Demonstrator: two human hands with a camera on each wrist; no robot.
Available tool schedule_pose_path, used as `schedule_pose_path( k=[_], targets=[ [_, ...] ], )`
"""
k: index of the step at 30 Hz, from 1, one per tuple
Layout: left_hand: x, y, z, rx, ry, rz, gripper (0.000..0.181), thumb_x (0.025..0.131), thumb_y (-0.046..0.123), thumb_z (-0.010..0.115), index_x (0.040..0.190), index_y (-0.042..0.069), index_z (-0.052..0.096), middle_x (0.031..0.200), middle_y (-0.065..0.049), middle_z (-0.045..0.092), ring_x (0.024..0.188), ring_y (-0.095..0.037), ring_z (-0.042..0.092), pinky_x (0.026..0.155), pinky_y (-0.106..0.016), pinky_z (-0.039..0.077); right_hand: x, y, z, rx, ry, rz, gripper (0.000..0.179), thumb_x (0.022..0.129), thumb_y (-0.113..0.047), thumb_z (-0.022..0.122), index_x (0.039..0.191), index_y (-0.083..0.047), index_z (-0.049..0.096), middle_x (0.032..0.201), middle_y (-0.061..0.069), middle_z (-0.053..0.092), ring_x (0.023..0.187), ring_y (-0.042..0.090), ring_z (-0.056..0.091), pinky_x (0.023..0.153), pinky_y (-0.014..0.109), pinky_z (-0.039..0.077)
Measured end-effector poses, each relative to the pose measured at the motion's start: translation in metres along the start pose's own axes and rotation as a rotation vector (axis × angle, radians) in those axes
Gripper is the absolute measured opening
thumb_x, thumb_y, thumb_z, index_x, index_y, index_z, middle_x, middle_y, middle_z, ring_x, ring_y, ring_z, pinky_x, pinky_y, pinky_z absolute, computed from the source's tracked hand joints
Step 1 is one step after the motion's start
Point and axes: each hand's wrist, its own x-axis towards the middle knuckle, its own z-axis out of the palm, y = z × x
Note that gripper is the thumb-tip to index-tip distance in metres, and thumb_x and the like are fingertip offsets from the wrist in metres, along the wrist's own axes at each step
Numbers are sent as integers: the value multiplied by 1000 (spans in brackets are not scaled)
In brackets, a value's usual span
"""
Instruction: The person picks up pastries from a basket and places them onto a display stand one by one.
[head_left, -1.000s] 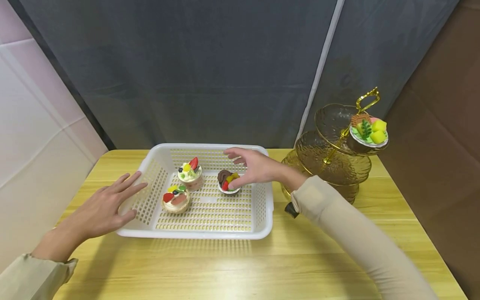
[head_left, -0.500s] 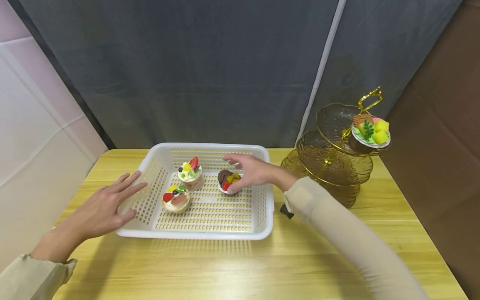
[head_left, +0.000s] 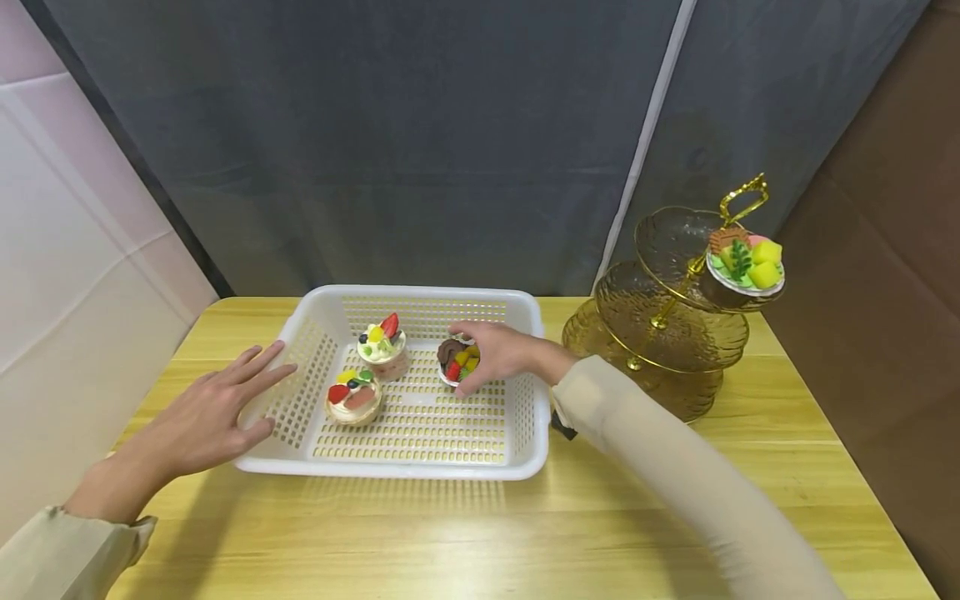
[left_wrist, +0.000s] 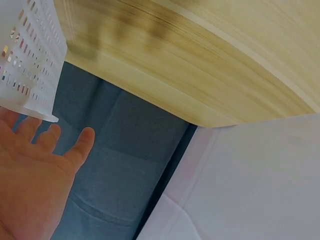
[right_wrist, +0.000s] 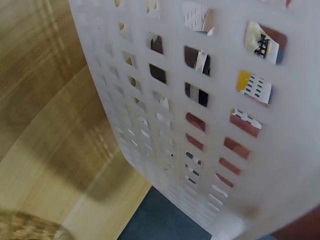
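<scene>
My right hand (head_left: pixel 504 358) is in the white plastic basket (head_left: pixel 390 469), its curved fingers and thumb spread on either side of a chocolate cupcake (head_left: pixel 451 354) topped with fruit. The thumb lies at the cupcake's near edge and the index finger at its far side; the lower fingers are hidden. At the basket's left end, my left hand (head_left: pixel 202 421) is spread flat with its fingertips at the rim, as the left wrist view also shows behind the basket wall (left_wrist: pixel 37 75). A cream cup (head_left: pixel 383 357) with a strawberry and a fruit tart (head_left: pixel 352 402) sit in the basket's left half.
A tiered stand (head_left: pixel 660 321) of amber plates with gold rims stands right of the basket, beyond the right forearm. On its top plate is a fruit-topped cupcake (head_left: pixel 746 265). The wooden table (head_left: pixel 450 533) backs onto a grey curtain (head_left: pixel 390 167).
My right hand has come lower and nearer around the chocolate cupcake, with its finger spread about the same. The left hand has stayed put, and the desserts have not moved.
</scene>
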Motion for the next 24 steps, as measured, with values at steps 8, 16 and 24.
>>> schedule_pose_path(
  k=[8, 16, 24],
  targets=[
    [0, 0, 0, -8, -3, -5, 64, 77, 17, 74, 138, 10, 57, 156, -17, 38, 131, -52, 44, 88, -71, 41, 7, 2, 4, -32, 1, 19, 91, 77, -26, 86, 151, -6, 37, 148, 13, 47, 135, 26, 46, 111, 39, 36],
    [0, 0, 1, -6, 7, 9, 64, 76, 17, 74, 137, 9, 57, 156, -16, 38, 130, -53, 45, 87, -71, 41, 10, 3, 8, -32, 8, 48, 88, 77, -14, 85, 151, -7, 38, 145, 15, 49, 130, 26, 50, 106, 37, 41],
    [-1, -2, 2, -3, 7, 6, 64, 76, 18, 75, 137, 10, 57, 157, -15, 38, 130, -53, 45, 86, -72, 41, 13, 3, 10, -86, 27, 78, 84, 78, -14, 84, 150, -8, 40, 143, 12, 51, 122, 24, 53, 101, 36, 44]
  ],
)
